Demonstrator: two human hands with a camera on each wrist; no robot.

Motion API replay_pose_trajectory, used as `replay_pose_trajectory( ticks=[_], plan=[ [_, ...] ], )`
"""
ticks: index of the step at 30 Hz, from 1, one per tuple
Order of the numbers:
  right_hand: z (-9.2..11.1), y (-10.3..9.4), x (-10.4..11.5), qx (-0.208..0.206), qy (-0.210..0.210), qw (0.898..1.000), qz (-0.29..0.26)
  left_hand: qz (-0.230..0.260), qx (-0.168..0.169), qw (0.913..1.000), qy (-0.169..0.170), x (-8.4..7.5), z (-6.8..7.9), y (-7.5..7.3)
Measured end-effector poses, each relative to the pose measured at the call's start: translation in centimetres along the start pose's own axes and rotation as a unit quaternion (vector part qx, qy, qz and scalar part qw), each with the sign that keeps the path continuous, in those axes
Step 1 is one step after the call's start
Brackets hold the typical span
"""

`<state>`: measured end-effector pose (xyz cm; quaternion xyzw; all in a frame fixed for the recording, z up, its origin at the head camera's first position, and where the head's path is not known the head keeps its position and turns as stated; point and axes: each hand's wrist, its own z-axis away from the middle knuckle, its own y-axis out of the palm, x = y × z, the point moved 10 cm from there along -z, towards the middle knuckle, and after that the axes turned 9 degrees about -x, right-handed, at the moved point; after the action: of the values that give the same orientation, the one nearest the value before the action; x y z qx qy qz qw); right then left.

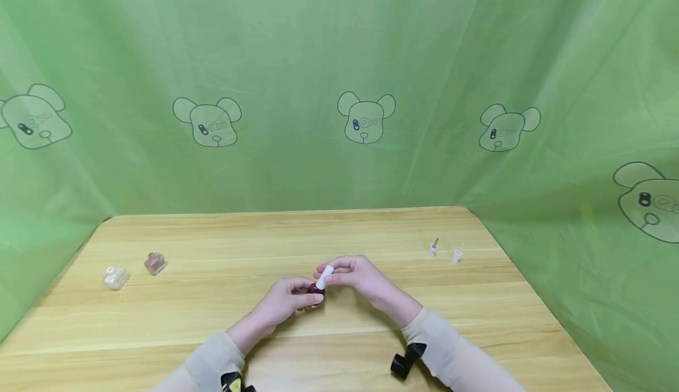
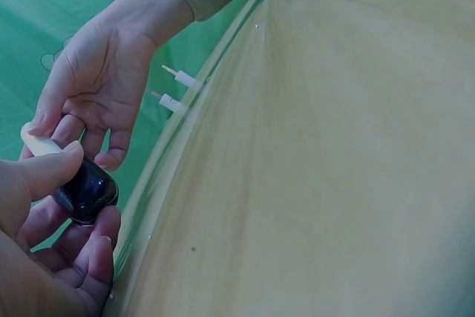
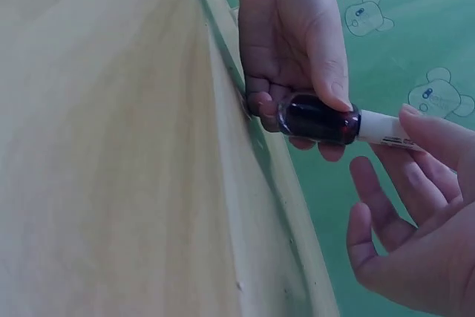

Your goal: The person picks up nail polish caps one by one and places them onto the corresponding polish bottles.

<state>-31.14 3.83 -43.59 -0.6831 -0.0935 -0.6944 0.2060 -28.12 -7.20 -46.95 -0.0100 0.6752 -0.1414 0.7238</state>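
Observation:
Over the middle of the table, my left hand (image 1: 277, 305) grips a small glass nail polish bottle (image 3: 315, 119) filled with dark red polish. The bottle's white cap (image 1: 325, 277) is pinched between the thumb and fingers of my right hand (image 1: 368, 280). In the right wrist view, the cap sits at the bottle's neck and the bottle is tilted onto its side. The left wrist view shows the dark bottle (image 2: 90, 192) between my left thumb and fingers. Whether the cap is fully screwed on, I cannot tell.
Far to the left stand two uncapped bottles, one clear (image 1: 115, 277) and one pinkish brown (image 1: 155, 263). Two white brush caps (image 1: 433, 250) stand on the right with their brushes upward. Green cloth (image 1: 297, 168) surrounds the back and sides of the wooden table (image 1: 239, 244).

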Motion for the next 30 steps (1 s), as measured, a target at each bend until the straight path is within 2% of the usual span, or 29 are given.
replay_pose_trajectory(
  ticks=[6,14,20,24,30],
  plan=[
    [0.2,-0.5,0.2,-0.049,-0.003,0.999,-0.005,-0.003,-0.002,1.0000,0.001,0.0,-0.1,0.0],
    [0.4,-1.2,0.6,-0.109,-0.013,0.994,0.024,-0.008,0.000,0.9999,0.008,-0.9,0.4,0.2],
    [1.0,-1.0,1.7,-0.119,-0.011,0.992,0.035,-0.002,0.002,1.0000,0.006,-1.8,1.0,0.5],
    [1.7,-0.7,2.8,-0.122,-0.008,0.991,0.045,0.000,-0.001,1.0000,0.006,-1.1,0.7,0.5],
    [2.0,-0.6,3.2,-0.127,-0.004,0.990,0.060,-0.005,-0.004,0.9999,0.011,-0.3,0.3,0.4]
  ],
)
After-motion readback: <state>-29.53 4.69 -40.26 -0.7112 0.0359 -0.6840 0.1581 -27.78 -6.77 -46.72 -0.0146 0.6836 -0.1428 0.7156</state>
